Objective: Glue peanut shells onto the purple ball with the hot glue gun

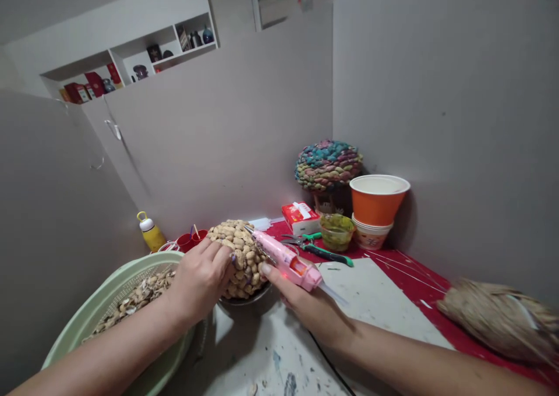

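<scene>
A rounded form covered in peanuts point(245, 256) rests in a dark, shallow dish point(247, 300) on the table. Against its left side is my left hand point(203, 273), fingers curled and pressed together. The fingertips touch the peanut surface, and what they pinch, if anything, is hidden. My right hand point(301, 297) is wrapped round a pink hot glue gun point(286, 256), its nozzle pointing up and left over the top of the peanut form. A clear glue stick point(334, 293) sticks out of the gun's back, and my right thumb lies close to the peanuts.
A green basin point(56, 349) with a strainer of peanuts stands at left. Behind are a yellow bottle point(152, 236), red cups point(186, 241), green-handled pliers point(327, 253), a tissue pack point(301, 216), a tub point(336, 233), stacked paper bowls point(379, 201) and a braided mushroom shape point(327, 164). A fibre bundle point(493, 317) lies right.
</scene>
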`<state>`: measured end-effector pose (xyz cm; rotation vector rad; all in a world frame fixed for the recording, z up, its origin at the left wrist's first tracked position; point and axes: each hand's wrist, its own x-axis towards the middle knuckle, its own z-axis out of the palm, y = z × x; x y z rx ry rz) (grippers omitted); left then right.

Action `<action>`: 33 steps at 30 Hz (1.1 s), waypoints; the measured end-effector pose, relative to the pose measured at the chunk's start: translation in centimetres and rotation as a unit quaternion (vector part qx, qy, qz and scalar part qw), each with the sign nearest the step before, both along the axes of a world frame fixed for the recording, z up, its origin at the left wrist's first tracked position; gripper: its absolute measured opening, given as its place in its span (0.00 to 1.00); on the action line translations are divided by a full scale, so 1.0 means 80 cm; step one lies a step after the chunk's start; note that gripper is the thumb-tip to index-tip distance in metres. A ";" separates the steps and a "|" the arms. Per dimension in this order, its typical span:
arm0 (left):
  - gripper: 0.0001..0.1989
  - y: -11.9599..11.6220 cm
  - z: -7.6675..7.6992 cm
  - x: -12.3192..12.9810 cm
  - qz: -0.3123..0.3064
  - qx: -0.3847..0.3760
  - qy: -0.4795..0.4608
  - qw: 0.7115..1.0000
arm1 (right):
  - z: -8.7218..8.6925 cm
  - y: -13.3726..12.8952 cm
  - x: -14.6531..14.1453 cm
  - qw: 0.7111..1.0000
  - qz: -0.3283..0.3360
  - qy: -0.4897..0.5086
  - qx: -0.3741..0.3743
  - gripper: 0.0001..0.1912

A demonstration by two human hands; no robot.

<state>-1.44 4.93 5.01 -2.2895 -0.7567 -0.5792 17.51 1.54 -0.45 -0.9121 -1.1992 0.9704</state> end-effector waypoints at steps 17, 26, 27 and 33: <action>0.06 -0.003 -0.001 0.001 0.023 -0.153 -0.100 0.983 | -0.007 0.006 0.003 0.996 0.081 -0.003 0.024 0.13; 0.06 -0.003 0.009 0.004 0.016 -0.253 -0.152 0.955 | -0.007 0.004 0.002 0.995 0.092 0.007 0.027 0.16; 0.06 -0.004 0.009 0.005 0.018 -0.258 -0.157 0.953 | -0.006 0.004 0.002 0.996 0.091 0.007 0.026 0.16; 0.05 -0.003 0.008 0.004 0.027 -0.281 -0.170 0.944 | -0.007 0.005 0.003 0.995 0.092 0.003 0.026 0.17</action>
